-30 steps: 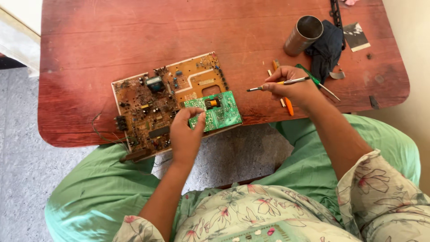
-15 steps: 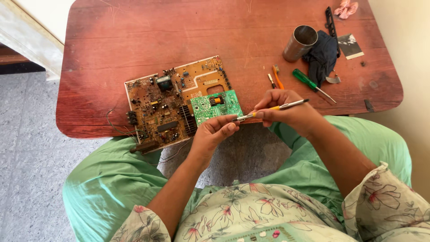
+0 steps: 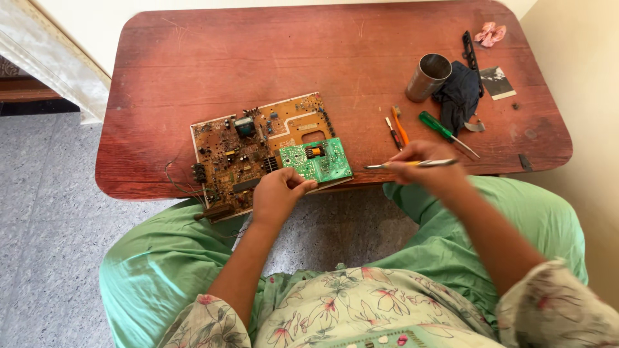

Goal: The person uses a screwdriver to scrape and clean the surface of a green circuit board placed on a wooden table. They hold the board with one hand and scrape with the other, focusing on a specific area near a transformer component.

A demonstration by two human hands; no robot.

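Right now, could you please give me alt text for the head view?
A seated person's left hand grips a small green circuit board lying on a larger brown board, while the right hand holds a slim metal tool over a red-brown table.

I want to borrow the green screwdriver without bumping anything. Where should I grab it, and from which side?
Probably by its thick green handle: the green screwdriver lies flat on the table, handle toward the metal cup, thin shaft pointing at the table's near edge. Come straight down from above, pinching the handle across its width. The dark cloth crowds one side and the orange tool lies on the other.
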